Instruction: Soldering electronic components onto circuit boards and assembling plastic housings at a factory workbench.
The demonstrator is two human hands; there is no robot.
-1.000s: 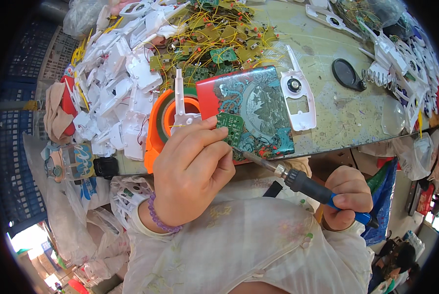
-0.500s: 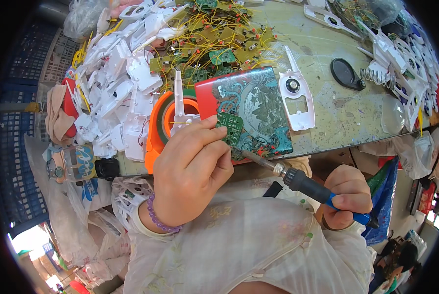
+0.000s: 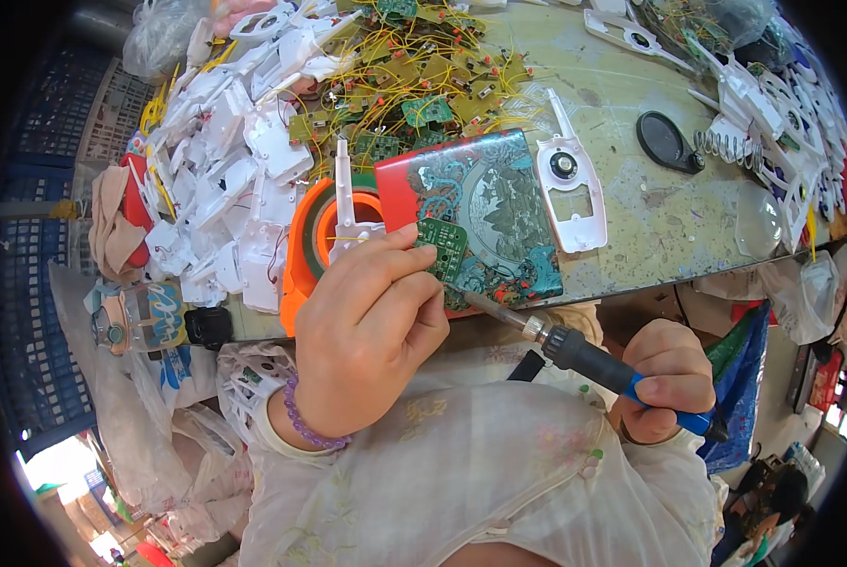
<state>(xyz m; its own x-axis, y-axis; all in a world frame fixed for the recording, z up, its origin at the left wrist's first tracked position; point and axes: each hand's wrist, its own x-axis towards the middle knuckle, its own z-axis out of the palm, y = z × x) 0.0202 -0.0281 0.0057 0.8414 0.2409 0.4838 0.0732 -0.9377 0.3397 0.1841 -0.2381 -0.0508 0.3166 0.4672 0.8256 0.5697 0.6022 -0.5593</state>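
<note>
Little has shifted: your left hand (image 3: 371, 307) still pinches the green circuit board (image 3: 452, 244), your right hand (image 3: 671, 373) grips the soldering iron (image 3: 584, 357), keeping tip and board close.

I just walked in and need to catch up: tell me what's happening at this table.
The person's left hand holds a green circuit board over a patterned flat item. The right hand holds a soldering iron, its tip near the board; contact can't be made out. White plastic parts and wired boards lie heaped beyond.
</note>
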